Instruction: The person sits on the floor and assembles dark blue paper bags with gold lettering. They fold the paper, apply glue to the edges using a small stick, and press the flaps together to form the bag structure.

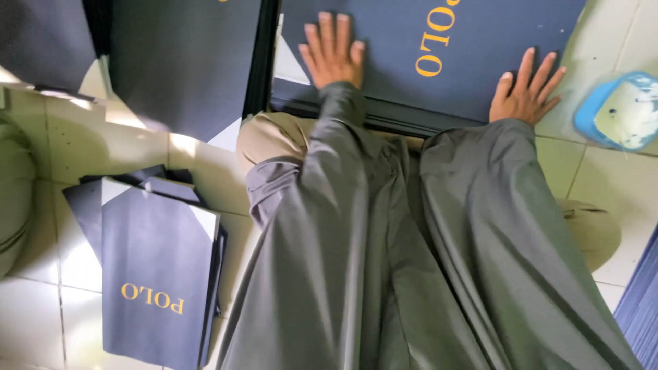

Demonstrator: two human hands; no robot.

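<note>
Stacked navy paper bags [161, 274] with gold lettering lie flat on the pale tiled floor [41, 308] at the left of the head view, well apart from both hands. More dark sheets [181, 62] lie further up the floor. A person in long grey sleeves leans forward, both arms stretched out ahead over folded knees. The left hand [334, 51] lies palm down, fingers straight and slightly spread, pressed flat on a large navy sheet [411, 34] with gold lettering that rests on the floor ahead. The right hand [526, 92] is likewise open and flat, fingers fanned, its palm at the sheet's lower right edge, fingertips on the dark surface. Neither hand grips anything. A folded black edge [384, 118] of the sheet runs between the wrists. Just beyond the right hand, a blue tub [620, 109] sits on the tiles.
</note>
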